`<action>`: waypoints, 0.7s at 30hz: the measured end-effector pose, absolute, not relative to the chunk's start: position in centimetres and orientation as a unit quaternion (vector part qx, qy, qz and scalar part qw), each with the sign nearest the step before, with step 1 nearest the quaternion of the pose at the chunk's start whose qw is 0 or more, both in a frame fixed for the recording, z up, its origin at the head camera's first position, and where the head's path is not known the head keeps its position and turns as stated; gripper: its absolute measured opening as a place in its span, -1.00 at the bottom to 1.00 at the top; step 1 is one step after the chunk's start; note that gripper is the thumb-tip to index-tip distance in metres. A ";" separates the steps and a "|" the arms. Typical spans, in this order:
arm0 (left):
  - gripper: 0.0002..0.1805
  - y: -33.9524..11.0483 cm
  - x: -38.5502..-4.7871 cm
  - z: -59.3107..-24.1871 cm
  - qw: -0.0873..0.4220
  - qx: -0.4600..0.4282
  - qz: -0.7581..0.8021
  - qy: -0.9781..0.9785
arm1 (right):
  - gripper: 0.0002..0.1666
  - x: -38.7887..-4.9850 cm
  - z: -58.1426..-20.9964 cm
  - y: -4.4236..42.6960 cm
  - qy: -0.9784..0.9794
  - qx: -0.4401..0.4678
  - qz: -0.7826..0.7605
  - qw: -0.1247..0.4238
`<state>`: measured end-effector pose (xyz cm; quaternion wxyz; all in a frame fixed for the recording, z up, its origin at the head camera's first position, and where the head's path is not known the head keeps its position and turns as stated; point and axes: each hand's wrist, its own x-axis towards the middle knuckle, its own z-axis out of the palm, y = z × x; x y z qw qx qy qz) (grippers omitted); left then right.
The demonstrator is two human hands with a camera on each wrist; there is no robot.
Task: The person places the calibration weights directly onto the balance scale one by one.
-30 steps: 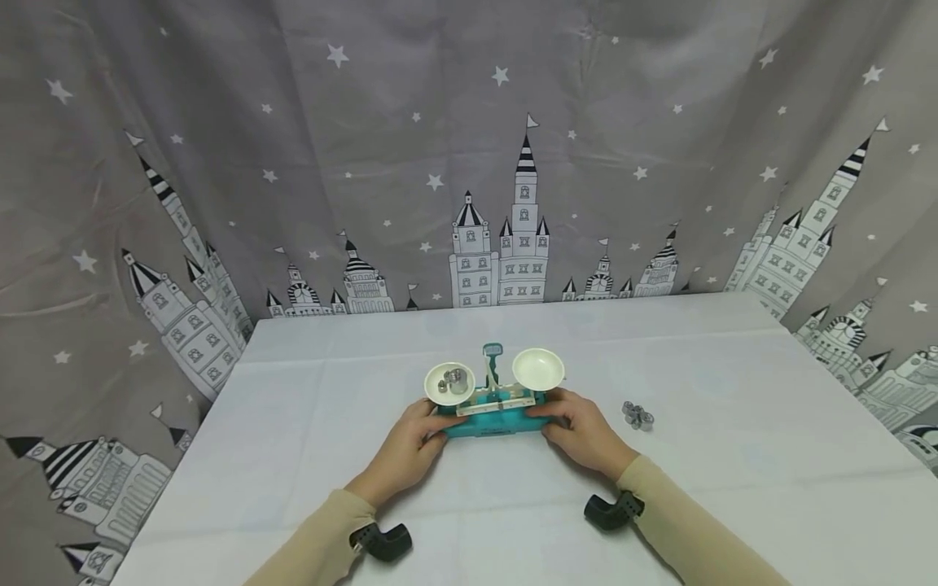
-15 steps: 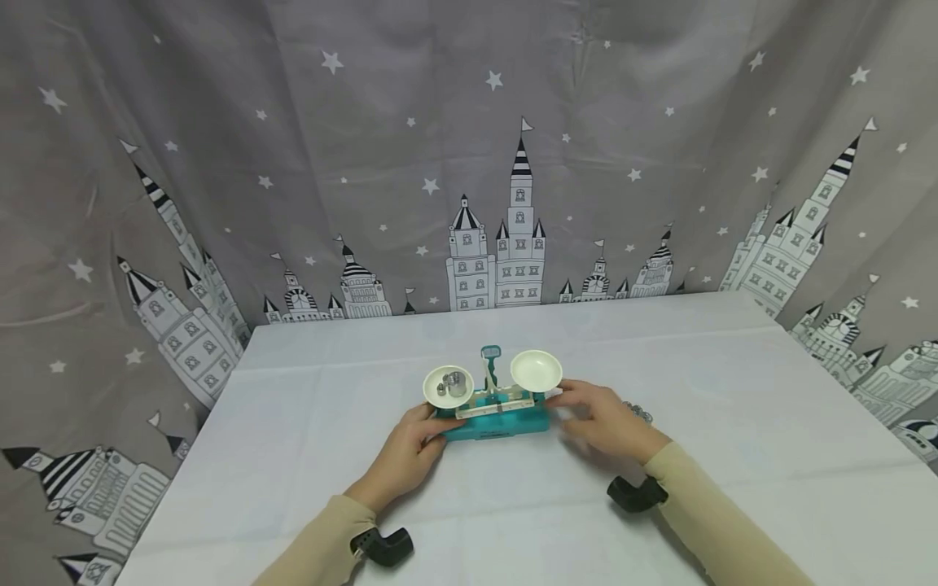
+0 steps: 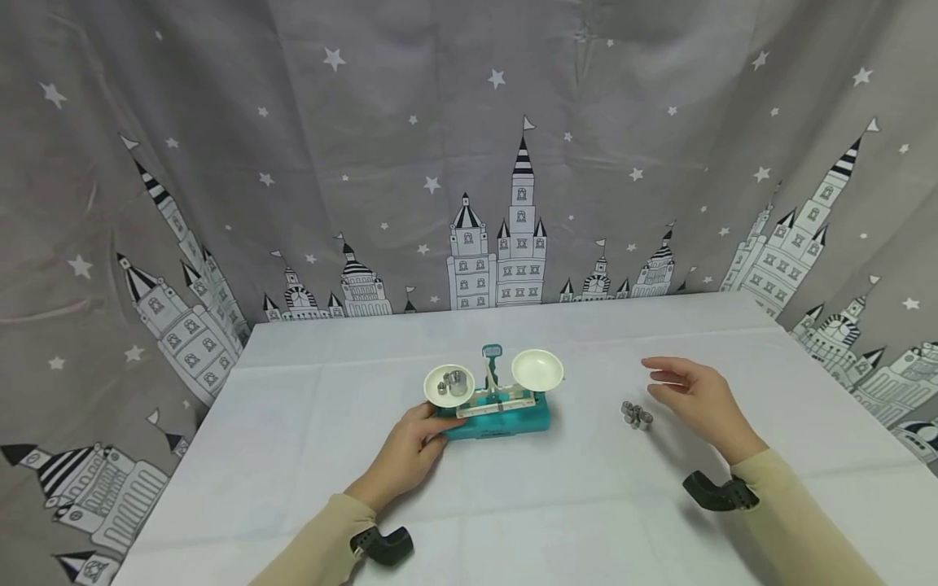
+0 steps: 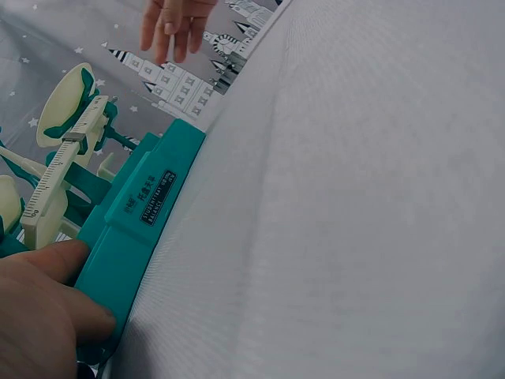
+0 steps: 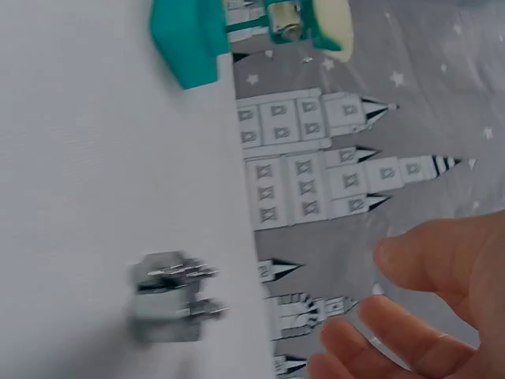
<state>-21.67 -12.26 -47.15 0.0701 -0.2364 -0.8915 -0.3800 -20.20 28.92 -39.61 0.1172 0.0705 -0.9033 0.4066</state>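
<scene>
A teal balance scale (image 3: 513,421) stands on the table, its two cream pans raised over the base. My left hand (image 3: 403,452) grips the left end of the base, the thumb and a finger showing on it in the left wrist view. Several metal weights (image 3: 458,382) sit in the left pan (image 3: 432,392), which hangs lower than the right pan (image 3: 538,371). To the right of the scale, a cluster of metal weights (image 3: 637,415) stands on the table. My right hand (image 3: 699,400) hovers just right of that cluster, fingers loosely bent, holding nothing.
The table (image 3: 498,513) has a white cloth, and its back edge meets a grey curtain (image 3: 381,146) printed with castles and stars. Each forearm wears a black wrist device (image 3: 712,492).
My right hand has let go of the scale's right end and moved right, passing over the loose weights to beyond them. My left hand stays on the scale.
</scene>
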 end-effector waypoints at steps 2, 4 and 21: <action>-0.62 -12.4 -21.6 -47.1 0.068 -0.235 -0.380 -0.892 | -0.51 -20.2 -40.5 29.1 -0.900 0.066 0.417 0.109; -0.62 -12.5 -21.5 -47.1 0.067 -0.233 -0.379 -0.893 | -0.50 -20.2 -41.4 29.1 -0.901 0.059 0.418 0.100; -0.62 -12.5 -21.4 -46.8 0.068 -0.246 -0.367 -0.895 | -0.27 -19.6 -44.6 27.9 -0.916 0.037 0.393 0.070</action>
